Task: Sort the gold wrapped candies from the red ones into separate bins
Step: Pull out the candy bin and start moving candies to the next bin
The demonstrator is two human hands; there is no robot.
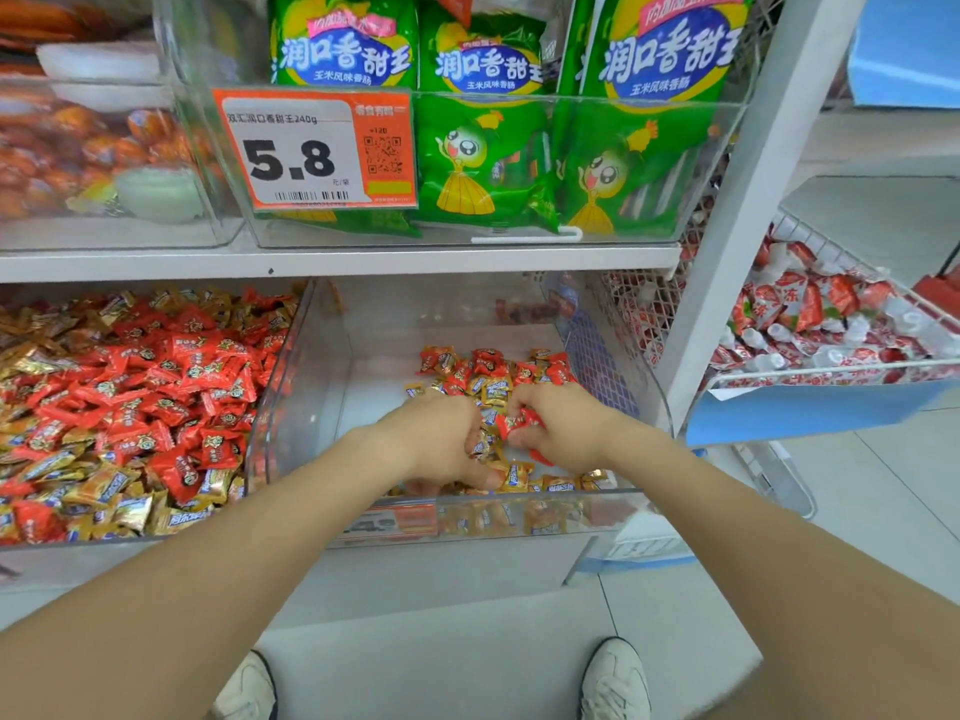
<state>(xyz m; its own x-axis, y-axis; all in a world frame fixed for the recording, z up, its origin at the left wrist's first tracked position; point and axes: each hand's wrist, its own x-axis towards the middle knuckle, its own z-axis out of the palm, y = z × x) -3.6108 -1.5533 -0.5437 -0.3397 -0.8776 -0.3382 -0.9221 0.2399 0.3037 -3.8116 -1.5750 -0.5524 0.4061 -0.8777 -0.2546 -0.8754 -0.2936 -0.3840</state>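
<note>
**Both hands gripping candies in the middle clear bin**

Head view: both bare forearms reach up from the bottom of the frame into the middle clear bin (374, 324) on the lower shelf. Just left of centre, the left hand (441, 439) has its fingers curled around a few gold-wrapped candies (483, 446). Beside it, the right hand (563, 433) pinches a red-wrapped candy (519, 423) between curled fingers and thumb. The two hands' fingertips nearly meet.

Behind the hands, toward the bin's back, lies a loose pile (488, 371) of mixed red and gold pieces. More gold pieces (558, 481) sit along the front wall, below the right hand.

At the left of the frame, the left bin (78, 556) is heaped with red and gold candies mixed together.

On the upper shelf stand green snack bags (483, 122) behind a price tag (311, 148) reading 5.8. At the right edge, a wire basket (810, 374) holds red-and-white wrapped sweets. Two white shoes (615, 678) show at the bottom.
</note>
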